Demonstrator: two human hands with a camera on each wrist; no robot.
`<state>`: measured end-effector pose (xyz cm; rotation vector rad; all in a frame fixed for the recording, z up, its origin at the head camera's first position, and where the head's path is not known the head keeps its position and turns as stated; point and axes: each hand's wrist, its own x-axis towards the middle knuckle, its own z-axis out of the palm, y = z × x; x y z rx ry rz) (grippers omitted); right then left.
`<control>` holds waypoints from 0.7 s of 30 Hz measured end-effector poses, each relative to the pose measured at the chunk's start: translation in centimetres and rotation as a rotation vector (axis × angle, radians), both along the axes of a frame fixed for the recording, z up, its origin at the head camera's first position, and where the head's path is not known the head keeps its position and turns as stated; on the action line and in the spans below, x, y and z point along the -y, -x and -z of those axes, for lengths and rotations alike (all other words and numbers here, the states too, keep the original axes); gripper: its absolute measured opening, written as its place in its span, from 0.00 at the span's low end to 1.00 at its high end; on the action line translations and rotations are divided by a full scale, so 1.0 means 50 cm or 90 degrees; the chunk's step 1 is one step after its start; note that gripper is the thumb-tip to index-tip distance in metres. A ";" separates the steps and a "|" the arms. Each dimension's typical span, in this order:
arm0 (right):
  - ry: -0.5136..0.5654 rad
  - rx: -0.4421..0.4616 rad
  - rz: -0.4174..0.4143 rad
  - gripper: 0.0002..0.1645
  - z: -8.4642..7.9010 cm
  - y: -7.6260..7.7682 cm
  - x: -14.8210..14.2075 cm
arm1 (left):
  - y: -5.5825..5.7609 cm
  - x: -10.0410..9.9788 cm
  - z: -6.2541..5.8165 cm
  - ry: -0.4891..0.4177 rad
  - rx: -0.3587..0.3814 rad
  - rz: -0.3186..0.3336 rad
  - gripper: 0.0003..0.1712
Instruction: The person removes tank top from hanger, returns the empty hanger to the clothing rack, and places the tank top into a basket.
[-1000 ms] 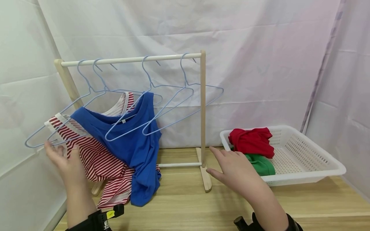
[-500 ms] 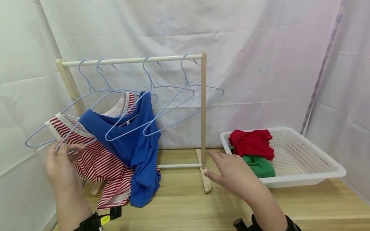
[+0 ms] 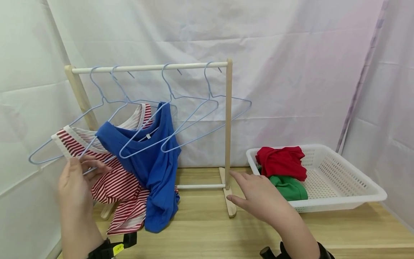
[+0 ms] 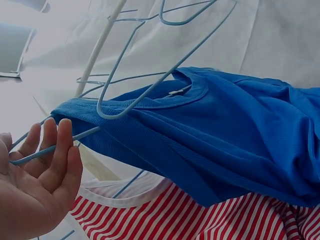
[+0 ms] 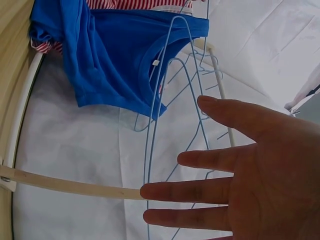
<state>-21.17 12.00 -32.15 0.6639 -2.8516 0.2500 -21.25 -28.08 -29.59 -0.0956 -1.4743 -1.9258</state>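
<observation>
Fingers of my left hand [image 3: 76,183], lower left, pinch a hanger [image 4: 87,133]; I suspect a tug could drop the blue shirt [image 3: 158,176]. Right hand [image 3: 260,192]: straight-fingered, empty.

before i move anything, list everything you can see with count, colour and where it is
rack: one, pale wood and white, on the table's left half
hangers: four, light blue, on the rack's top bar
striped shirt: one, red and white, leftmost hanger
blue shirt: one, blue, second hanger from left
label: one, white, at the blue shirt's neck
basket: one, white, right side of table
red cloth: one, red, basket's left end
green cloth: one, green, basket's left end
table: one, light wood, underneath
backdrop: white, behind and at both sides
wristbands: two, black, on the wrists
left grip: one, bare, holding the second hanger's left end
right grip: one, bare, fingers extended, near the rack's right post
</observation>
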 end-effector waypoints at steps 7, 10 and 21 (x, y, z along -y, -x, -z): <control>0.010 0.004 -0.021 0.39 -0.002 -0.002 0.002 | -0.005 -0.015 -0.011 0.021 -0.044 0.039 0.27; 0.013 0.006 -0.029 0.39 -0.003 -0.001 0.002 | -0.006 -0.025 -0.016 0.016 -0.090 0.057 0.27; 0.026 0.028 -0.035 0.40 -0.008 0.000 0.000 | -0.003 -0.046 -0.021 -0.042 -0.125 0.008 0.25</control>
